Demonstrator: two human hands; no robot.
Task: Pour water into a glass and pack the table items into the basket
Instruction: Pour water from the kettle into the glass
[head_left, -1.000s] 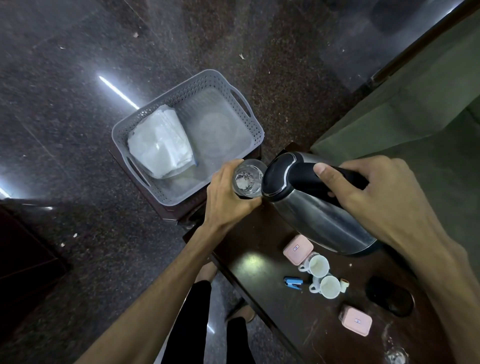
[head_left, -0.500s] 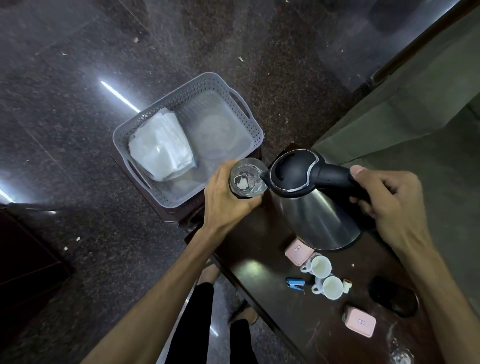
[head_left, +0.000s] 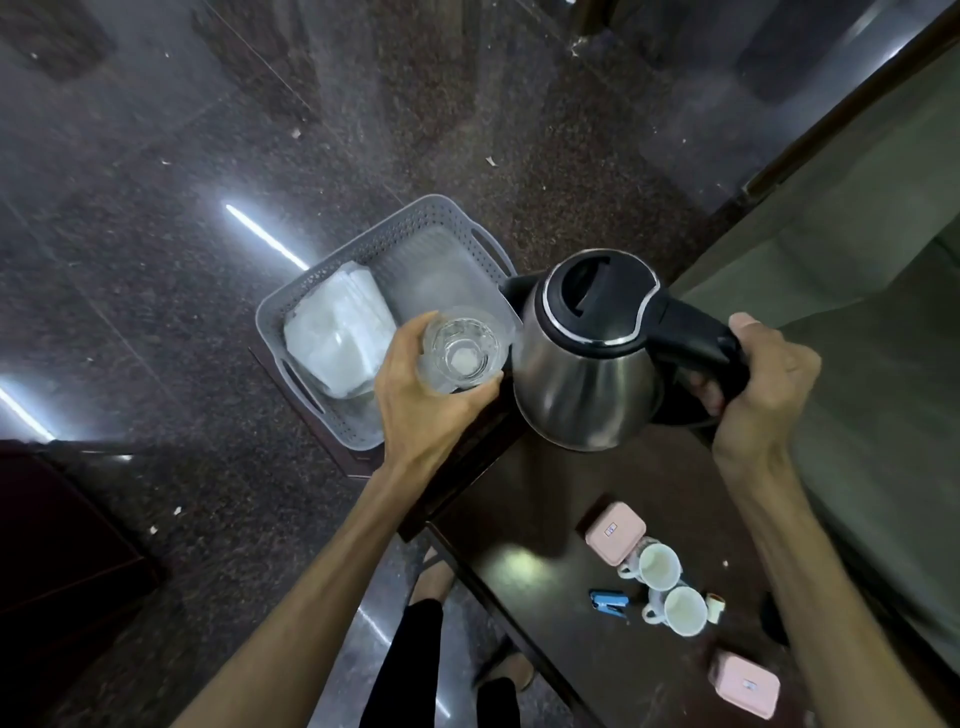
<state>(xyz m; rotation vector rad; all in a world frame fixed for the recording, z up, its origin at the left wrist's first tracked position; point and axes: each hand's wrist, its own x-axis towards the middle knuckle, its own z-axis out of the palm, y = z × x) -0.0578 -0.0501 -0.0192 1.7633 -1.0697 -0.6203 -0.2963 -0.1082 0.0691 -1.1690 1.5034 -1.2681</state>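
Basket on a low stand to the left of the counter, at its far corner. Bag in the left half of the basket. Glass in the left hand, up over the right side of the basket. Kettle just right of the glass, upright, in the right hand by the handle. Nearer on the counter, a small box, with two cups just beside it, one behind the other. Small clip left of the near cup. Second box nearer still, to the right. Floor to the left and behind.
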